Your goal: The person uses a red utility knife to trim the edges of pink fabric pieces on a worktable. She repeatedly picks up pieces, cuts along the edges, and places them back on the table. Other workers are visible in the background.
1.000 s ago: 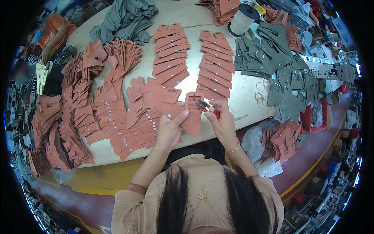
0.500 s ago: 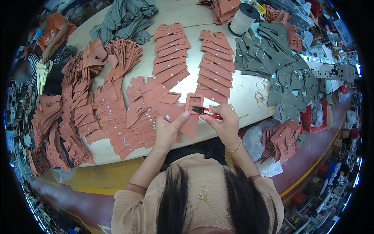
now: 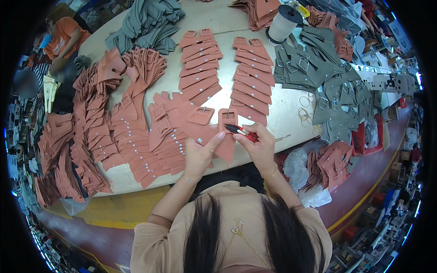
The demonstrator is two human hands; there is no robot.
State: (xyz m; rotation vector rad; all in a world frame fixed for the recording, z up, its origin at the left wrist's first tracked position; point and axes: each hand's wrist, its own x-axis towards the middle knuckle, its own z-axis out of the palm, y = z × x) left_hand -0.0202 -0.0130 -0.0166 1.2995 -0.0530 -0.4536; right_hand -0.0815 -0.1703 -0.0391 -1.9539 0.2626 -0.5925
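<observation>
My left hand [image 3: 200, 157] is closed on a salmon-pink buckle strap piece [image 3: 200, 129], its thumb pressed on the edge near a small white label. A second pink strap piece [image 3: 224, 149], with a square covered buckle at its top, lies against it under the thumb. In my right hand [image 3: 258, 148] is a pair of red-handled thread snips [image 3: 247, 133]. Their dark blades rest at the lower bar of the second piece's buckle. Whether the blades touch a thread is too small to make out.
Two overlapping rows of pink straps [image 3: 199, 66] [image 3: 251, 82] lie ahead. Pink piles [image 3: 93, 123] fill the left side. Grey-green straps [image 3: 314, 63] with metal buckles lie right, beside a white thread spool [image 3: 283, 26] and rubber bands [image 3: 306, 110]. A person [image 3: 68, 36] in orange is at far left.
My left hand and the strap pieces have shifted slightly right. The snips have turned a little, and their blades now look closer together. My right hand has moved slightly.
</observation>
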